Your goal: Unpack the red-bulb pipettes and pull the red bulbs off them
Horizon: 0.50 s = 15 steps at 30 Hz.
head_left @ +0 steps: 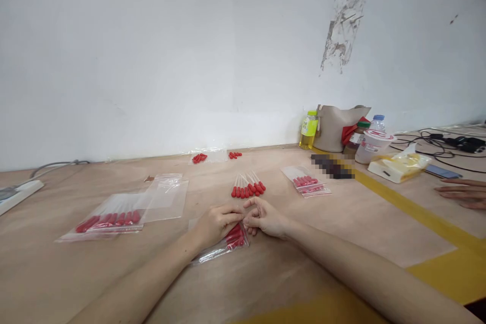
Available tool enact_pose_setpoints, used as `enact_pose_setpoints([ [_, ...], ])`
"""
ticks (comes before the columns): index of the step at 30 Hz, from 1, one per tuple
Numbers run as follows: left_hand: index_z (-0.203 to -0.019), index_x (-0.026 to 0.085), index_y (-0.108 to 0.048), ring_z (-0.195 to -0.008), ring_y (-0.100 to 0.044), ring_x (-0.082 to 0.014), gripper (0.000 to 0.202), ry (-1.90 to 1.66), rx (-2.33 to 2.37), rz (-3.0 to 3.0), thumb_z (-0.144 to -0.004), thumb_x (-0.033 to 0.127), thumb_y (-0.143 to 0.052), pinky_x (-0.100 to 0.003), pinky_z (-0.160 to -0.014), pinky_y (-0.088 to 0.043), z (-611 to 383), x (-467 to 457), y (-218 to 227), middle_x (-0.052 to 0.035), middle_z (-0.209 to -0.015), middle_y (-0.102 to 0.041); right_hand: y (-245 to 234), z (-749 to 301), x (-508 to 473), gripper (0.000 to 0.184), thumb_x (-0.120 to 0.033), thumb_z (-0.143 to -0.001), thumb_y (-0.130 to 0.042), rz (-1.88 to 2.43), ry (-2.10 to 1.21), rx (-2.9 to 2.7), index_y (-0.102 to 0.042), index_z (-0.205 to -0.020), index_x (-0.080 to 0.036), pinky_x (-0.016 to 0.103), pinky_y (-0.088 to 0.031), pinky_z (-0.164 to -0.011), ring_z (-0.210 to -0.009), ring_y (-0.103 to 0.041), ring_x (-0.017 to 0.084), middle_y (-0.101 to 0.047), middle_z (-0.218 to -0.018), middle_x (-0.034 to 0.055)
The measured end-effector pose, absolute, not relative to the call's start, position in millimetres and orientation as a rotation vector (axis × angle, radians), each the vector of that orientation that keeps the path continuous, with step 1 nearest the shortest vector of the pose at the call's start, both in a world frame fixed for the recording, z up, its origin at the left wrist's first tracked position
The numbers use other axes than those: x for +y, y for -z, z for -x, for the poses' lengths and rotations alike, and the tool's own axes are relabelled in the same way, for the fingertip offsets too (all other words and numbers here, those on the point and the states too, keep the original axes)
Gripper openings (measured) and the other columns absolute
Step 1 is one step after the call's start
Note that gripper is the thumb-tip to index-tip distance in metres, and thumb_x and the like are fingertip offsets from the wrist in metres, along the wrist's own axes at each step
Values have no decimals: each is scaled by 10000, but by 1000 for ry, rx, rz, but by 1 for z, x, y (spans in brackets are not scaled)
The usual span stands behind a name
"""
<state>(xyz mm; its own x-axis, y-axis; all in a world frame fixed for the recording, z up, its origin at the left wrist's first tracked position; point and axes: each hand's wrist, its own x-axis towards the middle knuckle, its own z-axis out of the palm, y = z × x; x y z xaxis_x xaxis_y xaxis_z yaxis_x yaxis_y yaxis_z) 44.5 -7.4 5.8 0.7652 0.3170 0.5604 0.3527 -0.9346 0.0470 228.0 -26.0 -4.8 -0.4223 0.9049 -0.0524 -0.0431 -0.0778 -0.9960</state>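
My left hand (219,225) and my right hand (264,217) meet in front of me, both pinching the edge of a clear plastic bag (212,252). Red-tipped sticks (235,237) lie inside this bag, partly covered by my left hand. Just beyond my fingers, a loose fan of red-headed sticks (248,190) rests on the table, pale stems pointing away. To the left are filled bags of such sticks (110,218) and flat clear bags (165,197). Another filled bag (306,181) lies to the right.
Small red pieces (199,158) sit near the wall. At right stand a yellow drink bottle (308,130), a grey bag (334,129), a lidded cup (372,147) and a tissue pack (398,164). Another person's hand (463,192) rests at the right edge. A power strip (21,195) is at left.
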Motion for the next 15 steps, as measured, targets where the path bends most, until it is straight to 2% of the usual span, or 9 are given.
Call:
enact_pose_setpoints([
  [9, -926, 196, -629, -832, -614, -129, 241, 878, -592, 2904, -877, 173, -394, -228, -717, -488, -44, -8, -7, -45, -955, -647, 5, -221, -29, 371, -112, -555, -495, 1072, -1483, -1437, -305, -858, -212, 180, -372, -401, -347, -450, 67, -499, -427, -145],
  [15, -862, 200, -637, -809, -614, -116, 264, 892, -525, 2909, -886, 179, -375, -218, -710, -480, -46, -9, -9, -38, -941, -647, 4, -223, -30, 352, -98, -545, -453, 1051, -1476, -1460, -322, -851, -211, 184, -387, -422, -370, -465, 66, -506, -447, -137],
])
